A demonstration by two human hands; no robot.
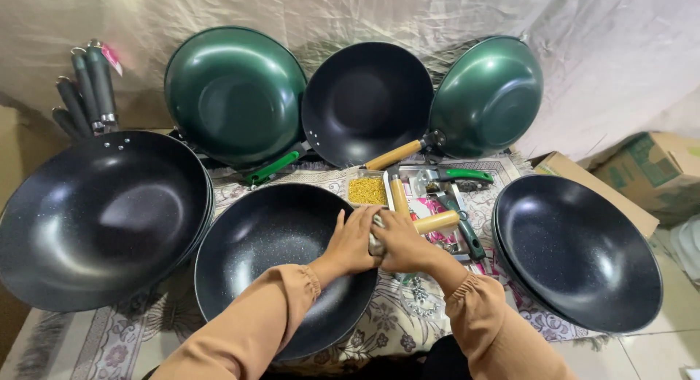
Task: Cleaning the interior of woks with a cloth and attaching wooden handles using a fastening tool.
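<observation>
- Right now both hands meet at the right rim of the black wok (277,256) lying on the patterned floor mat (109,343), where a wooden handle (436,222) joins the pan.
- The left hand (352,241) presses over the rim by the joint; its grip is curled, though what it clasps is hidden.
- The right hand (403,243) has its grip wrapped about the metal end of the handle.
- Judging by this, the handle fitting is the step in hand; any next move calls for steady alignment at the joint.
- Just behind, a small clear box of yellow bits (367,191) sits beside a green-handled tool (446,176).
- Brown cardboard boxes (649,172) stand at far right, one with green panels.
- A pink tag (111,58) hangs on the dark handles (87,92) at upper left.
</observation>
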